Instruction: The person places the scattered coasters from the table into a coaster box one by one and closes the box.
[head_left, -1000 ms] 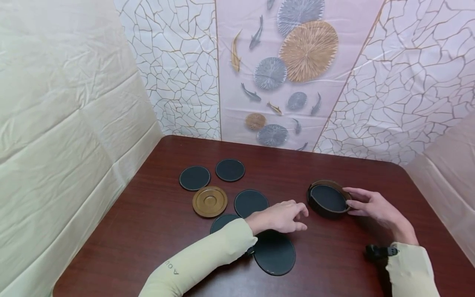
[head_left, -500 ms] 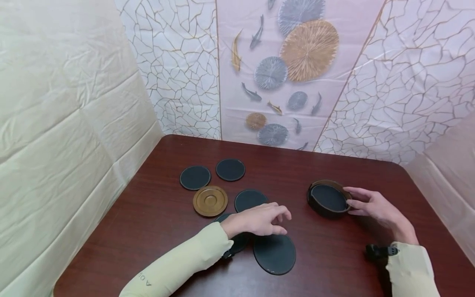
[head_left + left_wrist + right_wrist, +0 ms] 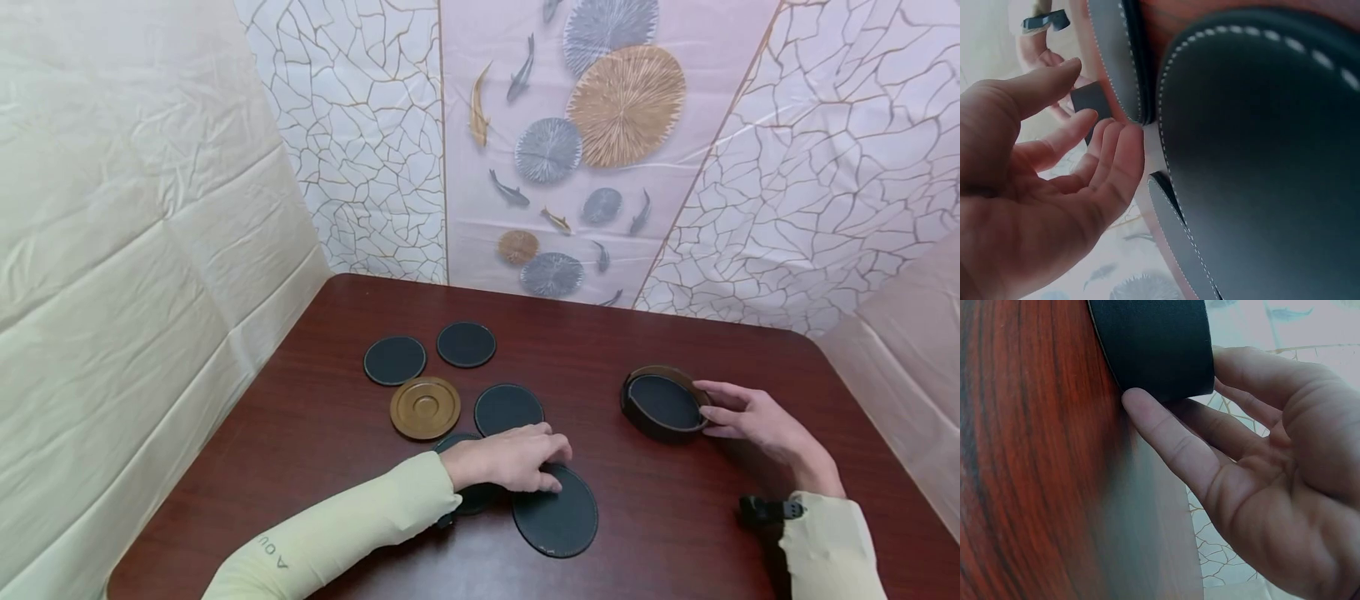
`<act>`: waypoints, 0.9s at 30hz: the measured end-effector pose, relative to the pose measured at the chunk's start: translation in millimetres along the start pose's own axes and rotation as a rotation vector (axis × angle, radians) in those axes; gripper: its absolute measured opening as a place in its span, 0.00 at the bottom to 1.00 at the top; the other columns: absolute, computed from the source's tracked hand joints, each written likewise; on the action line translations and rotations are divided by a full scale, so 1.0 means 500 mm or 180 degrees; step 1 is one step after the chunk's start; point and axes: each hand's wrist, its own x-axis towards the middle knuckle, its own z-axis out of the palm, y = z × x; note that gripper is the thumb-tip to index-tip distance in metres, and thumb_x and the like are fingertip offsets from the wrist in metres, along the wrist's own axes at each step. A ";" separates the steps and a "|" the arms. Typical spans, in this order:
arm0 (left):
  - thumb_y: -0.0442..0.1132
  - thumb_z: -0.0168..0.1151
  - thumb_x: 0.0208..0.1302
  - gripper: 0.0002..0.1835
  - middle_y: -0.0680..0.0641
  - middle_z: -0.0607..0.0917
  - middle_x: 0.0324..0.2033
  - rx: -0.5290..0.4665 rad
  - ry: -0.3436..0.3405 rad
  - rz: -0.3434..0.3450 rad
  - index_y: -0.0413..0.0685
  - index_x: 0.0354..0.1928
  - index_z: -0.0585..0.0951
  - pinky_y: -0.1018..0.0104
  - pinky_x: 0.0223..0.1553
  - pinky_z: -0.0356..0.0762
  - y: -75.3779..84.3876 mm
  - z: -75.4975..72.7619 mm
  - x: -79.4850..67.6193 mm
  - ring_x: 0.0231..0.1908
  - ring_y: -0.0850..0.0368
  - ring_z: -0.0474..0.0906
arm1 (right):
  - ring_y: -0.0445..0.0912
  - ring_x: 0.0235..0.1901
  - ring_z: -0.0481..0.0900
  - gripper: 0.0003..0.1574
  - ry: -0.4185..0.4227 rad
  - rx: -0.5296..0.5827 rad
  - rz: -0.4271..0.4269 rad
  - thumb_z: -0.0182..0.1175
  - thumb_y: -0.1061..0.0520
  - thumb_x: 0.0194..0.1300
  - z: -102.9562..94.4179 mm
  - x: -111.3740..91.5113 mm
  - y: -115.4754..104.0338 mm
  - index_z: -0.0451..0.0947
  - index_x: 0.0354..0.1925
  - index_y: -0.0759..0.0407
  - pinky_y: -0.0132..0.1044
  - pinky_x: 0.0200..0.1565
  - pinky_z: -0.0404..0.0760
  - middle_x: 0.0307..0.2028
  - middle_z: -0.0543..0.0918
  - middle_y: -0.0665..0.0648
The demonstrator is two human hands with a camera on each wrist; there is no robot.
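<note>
My left hand [image 3: 513, 458] hovers over the table among round dark coasters, holding nothing, its fingers loosely bent in the left wrist view. In the head view its thumb reaches over the upper edge of the nearest dark coaster [image 3: 558, 521]; contact is unclear. Another dark coaster [image 3: 480, 497] is partly hidden under its wrist. On the right, my right hand [image 3: 753, 421] holds the side of a round coaster holder [image 3: 630, 410], with a dark coaster [image 3: 663, 402] inside. In the right wrist view, one finger lies against the holder's dark outer wall [image 3: 1154, 347] and the thumb at its rim.
A brown round coaster [image 3: 424, 408] with a ringed centre lies left of the left hand. Dark coasters lie behind it [image 3: 394, 360], at the back [image 3: 466, 344] and beside it [image 3: 508, 408]. The reddish-brown table [image 3: 600, 342] meets a patterned cloth [image 3: 375, 167].
My left hand has moved left and toward me from near the holder, and its thumb now lies over the nearest coaster. The right hand and holder look unchanged.
</note>
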 end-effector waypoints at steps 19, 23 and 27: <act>0.60 0.73 0.52 0.28 0.55 0.70 0.42 0.0356 -0.0572 -0.0362 0.62 0.48 0.69 0.71 0.39 0.69 0.021 -0.007 0.034 0.40 0.62 0.66 | 0.43 0.45 0.86 0.44 -0.0042 -0.0024 0.0001 0.60 0.55 0.69 -0.005 -0.006 0.004 0.52 0.73 0.70 0.45 0.47 0.85 0.68 0.58 0.79; 0.58 0.74 0.52 0.27 0.55 0.70 0.43 0.0338 -0.0696 -0.0415 0.63 0.47 0.70 0.70 0.39 0.69 0.015 -0.012 0.037 0.41 0.62 0.66 | 0.43 0.45 0.86 0.44 -0.0052 -0.0003 0.0003 0.60 0.55 0.69 -0.001 -0.004 0.003 0.52 0.73 0.70 0.45 0.47 0.85 0.69 0.58 0.80; 0.56 0.75 0.52 0.26 0.55 0.69 0.42 0.0344 -0.0800 -0.0417 0.62 0.46 0.69 0.70 0.39 0.69 0.013 -0.015 0.043 0.41 0.61 0.65 | 0.44 0.45 0.86 0.44 -0.0035 -0.0003 0.0014 0.61 0.54 0.69 -0.002 -0.001 0.002 0.53 0.73 0.70 0.45 0.46 0.85 0.68 0.58 0.80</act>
